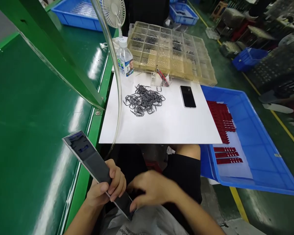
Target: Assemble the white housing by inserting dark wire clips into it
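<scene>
My left hand (pixel 107 184) grips a long, flat, dark grey plate (pixel 91 161) with pale edges and small blue patches near its far end. The plate slants up and to the left over the green bench. My right hand (pixel 150 189) sits at the plate's lower end, with its fingers curled close to the plate's edge. Whether those fingers hold anything is hidden. Beyond both hands, a tangle of grey wire loops (pixel 144 100) lies on a white board (pixel 159 127).
A compartment tray (pixel 169 50) of small parts stands behind the board, beside a water bottle (pixel 124 58), a small clear box of tools (pixel 161 78) and a black phone (pixel 187 96). A blue bin (pixel 259 143) holds red strips. A curved clear tube (pixel 115 65) rises left of the board.
</scene>
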A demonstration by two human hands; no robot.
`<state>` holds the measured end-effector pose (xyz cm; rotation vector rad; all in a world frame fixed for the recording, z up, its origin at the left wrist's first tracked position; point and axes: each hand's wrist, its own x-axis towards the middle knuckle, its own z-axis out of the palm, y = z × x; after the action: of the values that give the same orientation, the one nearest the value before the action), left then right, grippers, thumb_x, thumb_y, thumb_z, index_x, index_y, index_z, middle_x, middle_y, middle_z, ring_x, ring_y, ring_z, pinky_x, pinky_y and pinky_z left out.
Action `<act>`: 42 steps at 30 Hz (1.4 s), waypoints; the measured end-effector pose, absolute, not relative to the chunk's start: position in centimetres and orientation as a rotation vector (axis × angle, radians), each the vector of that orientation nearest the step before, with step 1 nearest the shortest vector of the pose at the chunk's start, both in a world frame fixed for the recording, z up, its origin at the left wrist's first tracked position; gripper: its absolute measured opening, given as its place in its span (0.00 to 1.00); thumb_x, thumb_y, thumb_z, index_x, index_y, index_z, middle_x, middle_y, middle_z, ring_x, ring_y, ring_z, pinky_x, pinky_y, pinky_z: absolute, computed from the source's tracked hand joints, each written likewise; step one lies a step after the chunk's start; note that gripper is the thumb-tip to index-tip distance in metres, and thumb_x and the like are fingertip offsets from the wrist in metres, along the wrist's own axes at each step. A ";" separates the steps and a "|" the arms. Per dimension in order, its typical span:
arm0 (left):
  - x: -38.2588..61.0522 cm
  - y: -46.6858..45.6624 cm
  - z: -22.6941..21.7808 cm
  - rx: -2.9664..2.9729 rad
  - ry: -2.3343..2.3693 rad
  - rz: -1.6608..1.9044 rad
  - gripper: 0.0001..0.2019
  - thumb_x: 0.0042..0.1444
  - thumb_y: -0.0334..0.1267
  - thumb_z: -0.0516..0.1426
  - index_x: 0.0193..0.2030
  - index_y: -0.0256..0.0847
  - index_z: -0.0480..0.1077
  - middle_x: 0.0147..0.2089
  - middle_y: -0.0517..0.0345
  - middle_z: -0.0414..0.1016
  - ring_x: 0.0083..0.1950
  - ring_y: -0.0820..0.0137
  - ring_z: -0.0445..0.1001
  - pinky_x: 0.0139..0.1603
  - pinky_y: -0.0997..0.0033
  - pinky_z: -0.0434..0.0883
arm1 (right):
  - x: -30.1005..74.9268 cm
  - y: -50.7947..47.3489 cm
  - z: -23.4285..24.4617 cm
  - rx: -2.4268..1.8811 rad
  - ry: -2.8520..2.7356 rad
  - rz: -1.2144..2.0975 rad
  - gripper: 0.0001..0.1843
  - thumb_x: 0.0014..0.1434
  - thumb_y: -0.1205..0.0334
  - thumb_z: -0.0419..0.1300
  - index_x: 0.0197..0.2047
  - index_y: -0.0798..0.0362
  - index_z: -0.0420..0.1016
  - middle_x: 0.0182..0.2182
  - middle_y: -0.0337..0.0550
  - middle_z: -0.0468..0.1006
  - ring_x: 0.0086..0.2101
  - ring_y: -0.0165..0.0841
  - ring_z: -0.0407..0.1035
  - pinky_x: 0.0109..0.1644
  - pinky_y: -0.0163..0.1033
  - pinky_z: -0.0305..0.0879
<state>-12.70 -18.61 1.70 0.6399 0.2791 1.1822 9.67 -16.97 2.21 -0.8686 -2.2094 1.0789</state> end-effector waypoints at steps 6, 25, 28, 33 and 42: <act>-12.2 -19.9 -0.3 0.727 0.702 0.937 0.20 0.63 0.46 0.74 0.41 0.43 0.67 0.26 0.65 0.70 0.21 0.75 0.66 0.24 0.77 0.63 | 15.4 1.6 6.0 -1.238 -2.318 0.356 0.22 0.73 0.70 0.56 0.65 0.53 0.82 0.62 0.58 0.84 0.59 0.52 0.76 0.60 0.62 0.77; -11.1 -18.0 2.2 1.247 1.089 0.687 0.12 0.61 0.45 0.70 0.34 0.43 0.76 0.25 0.65 0.62 0.26 0.72 0.57 0.28 0.70 0.57 | 16.1 -1.2 9.9 -1.005 -2.103 0.777 0.15 0.75 0.58 0.65 0.61 0.47 0.86 0.54 0.47 0.89 0.45 0.38 0.83 0.51 0.45 0.81; -10.8 -18.2 2.5 1.279 1.050 0.653 0.10 0.64 0.45 0.69 0.38 0.43 0.78 0.26 0.65 0.63 0.27 0.71 0.57 0.29 0.70 0.58 | 16.2 -7.5 13.5 -0.941 -2.160 0.976 0.18 0.76 0.62 0.65 0.66 0.45 0.84 0.54 0.47 0.87 0.49 0.38 0.83 0.54 0.44 0.82; -10.0 -18.8 2.9 1.332 0.949 0.607 0.09 0.64 0.41 0.68 0.38 0.41 0.75 0.28 0.65 0.66 0.28 0.72 0.59 0.29 0.71 0.57 | 16.9 -12.8 15.2 -0.947 -2.247 0.930 0.23 0.79 0.65 0.59 0.72 0.43 0.79 0.60 0.51 0.83 0.55 0.39 0.82 0.57 0.44 0.83; -9.0 -20.1 2.6 1.404 0.910 0.556 0.06 0.64 0.38 0.67 0.40 0.39 0.76 0.28 0.67 0.65 0.27 0.74 0.59 0.29 0.73 0.58 | 18.1 -16.4 14.1 -0.923 -2.279 0.687 0.23 0.78 0.70 0.59 0.72 0.49 0.76 0.61 0.53 0.82 0.56 0.41 0.77 0.57 0.48 0.81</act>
<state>-8.97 -20.09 2.65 1.4042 0.9100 0.5559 18.14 -16.44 14.13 -0.9232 -2.2792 0.6872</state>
